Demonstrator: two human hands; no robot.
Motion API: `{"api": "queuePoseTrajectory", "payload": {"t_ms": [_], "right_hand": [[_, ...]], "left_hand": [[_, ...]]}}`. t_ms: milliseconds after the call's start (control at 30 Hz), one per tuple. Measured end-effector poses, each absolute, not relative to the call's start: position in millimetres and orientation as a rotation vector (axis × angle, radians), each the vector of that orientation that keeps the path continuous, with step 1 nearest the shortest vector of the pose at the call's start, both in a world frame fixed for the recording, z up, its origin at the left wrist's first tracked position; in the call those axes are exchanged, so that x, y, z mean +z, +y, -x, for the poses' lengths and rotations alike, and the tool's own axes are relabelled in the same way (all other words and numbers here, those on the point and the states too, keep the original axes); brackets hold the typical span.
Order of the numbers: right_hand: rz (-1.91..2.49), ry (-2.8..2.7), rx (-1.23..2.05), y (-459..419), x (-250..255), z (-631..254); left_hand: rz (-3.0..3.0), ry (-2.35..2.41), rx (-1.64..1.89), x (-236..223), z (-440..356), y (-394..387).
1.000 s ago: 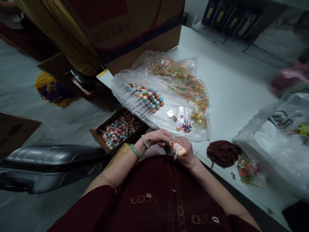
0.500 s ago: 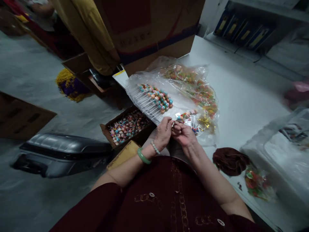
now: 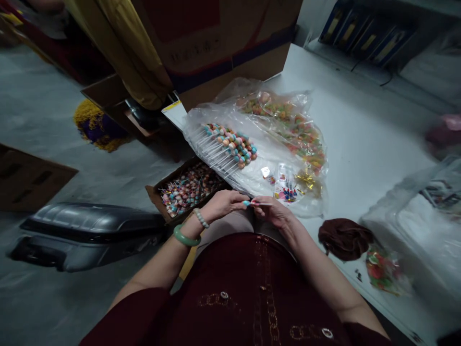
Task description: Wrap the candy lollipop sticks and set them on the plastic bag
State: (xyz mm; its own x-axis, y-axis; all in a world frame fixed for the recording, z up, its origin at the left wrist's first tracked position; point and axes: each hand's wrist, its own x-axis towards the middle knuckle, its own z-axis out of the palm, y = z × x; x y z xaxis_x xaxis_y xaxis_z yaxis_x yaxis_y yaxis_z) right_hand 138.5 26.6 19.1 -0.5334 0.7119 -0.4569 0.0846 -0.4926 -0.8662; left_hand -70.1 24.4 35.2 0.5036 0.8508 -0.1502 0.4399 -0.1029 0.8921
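Note:
My left hand (image 3: 224, 203) and my right hand (image 3: 273, 211) meet just above my lap at the table's near edge. Together they pinch a candy stick (image 3: 255, 203), whose blue-tipped end shows between the fingers. The left wrist wears a green bangle and a bead bracelet. Just beyond the hands lies a clear plastic sheet (image 3: 252, 168) carrying a row of finished candy skewers (image 3: 230, 144) on white sticks. Small packets and gold twist ties (image 3: 306, 180) rest on that sheet close to my right hand.
An open cardboard box of wrapped candies (image 3: 187, 190) sits below the table's left edge. A large carton (image 3: 223, 43) stands behind. A bag of loose sweets (image 3: 288, 125), a brown cloth (image 3: 344, 238), a candy bag (image 3: 383, 271) and white plastic bags (image 3: 425, 226) lie on the white table (image 3: 360, 139).
My hands dropped from the plastic sheet back toward my lap. They now hold the stick stretched sideways between them instead of bunched together.

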Motion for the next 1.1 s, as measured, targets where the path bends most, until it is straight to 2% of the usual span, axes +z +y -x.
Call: {"api": "queuePoseTrajectory", "payload": {"t_ms": [67, 133, 233, 333, 400, 467, 567, 667, 767, 933, 1100], "right_hand": [[1.346, -1.590, 1.766, 25, 14, -135], [1.540, -1.864, 1.245, 28, 6, -139], [1.891, -1.859, 0.514, 41, -9, -161], [2.087, -1.784, 0.161, 57, -27, -188], [2.121, -1.779, 0.156, 62, -36, -198], [2.102, -1.783, 0.195, 63, -41, -202], [1.976, -1.807, 0.145, 58, -42, -203], [1.876, -1.846, 0.054, 54, -38, -202], [1.970, -1.864, 0.055, 59, -34, -198], [2.070, -1.808, 0.380, 76, -35, -201], [1.752, -1.468, 0.556, 76, -35, -210]], "left_hand": [[-1.885, 1.190, 0.316, 36, 89, 23], [-1.886, 1.371, 0.136, 36, 115, 21], [-1.754, 1.967, -0.016, 33, 154, 19], [-1.715, 2.371, 0.092, 25, 166, 17], [-1.733, 2.268, 0.358, 17, 151, 17], [-1.673, 1.925, 0.639, 9, 119, 19], [-1.403, 1.453, 0.785, 2, 60, 26], [-1.226, 1.262, 0.788, 1, 12, 36], [-1.207, 1.189, 0.702, 4, -16, 45], [-1.086, 1.166, 0.610, 4, -24, 48], [-0.974, 1.177, 0.667, 1, -19, 46]]}}
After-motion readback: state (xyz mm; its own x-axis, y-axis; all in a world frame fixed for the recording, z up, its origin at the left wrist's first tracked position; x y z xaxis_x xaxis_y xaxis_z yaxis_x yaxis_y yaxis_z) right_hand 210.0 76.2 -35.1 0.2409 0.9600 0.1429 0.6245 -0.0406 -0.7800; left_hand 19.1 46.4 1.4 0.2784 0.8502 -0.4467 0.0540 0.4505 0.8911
